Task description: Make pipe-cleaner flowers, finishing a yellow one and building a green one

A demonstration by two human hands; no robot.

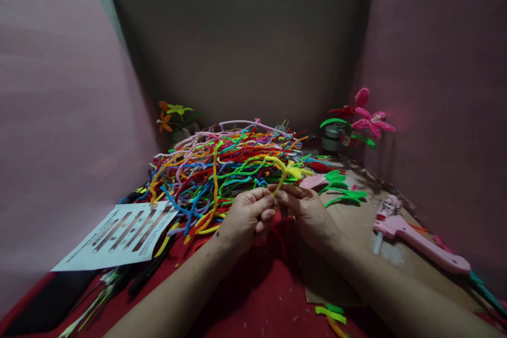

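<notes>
A yellow pipe-cleaner flower [293,170] stands above my two hands at the middle of the view, its thin stem slanting down between my fingers. My left hand [250,212] is closed, thumb and forefinger pinching the lower end of the stem. Close against it, my right hand [307,211] is closed too and pinches the same stem from the other side. Just behind them lies a large tangled heap of colourful pipe cleaners [222,169]. Beyond my right hand rest a pale pink petal piece [314,181] and several green leaf shapes [343,193].
A pink glue gun [425,247] lies on a brown board [356,232] at right. On the left are a printed sheet [119,235] and pale stems [93,301]. Pink flowers [372,121] stand by a grey pot [331,139]; orange flowers [165,122] stand back left. Pink walls [443,90] flank the red cloth [245,296].
</notes>
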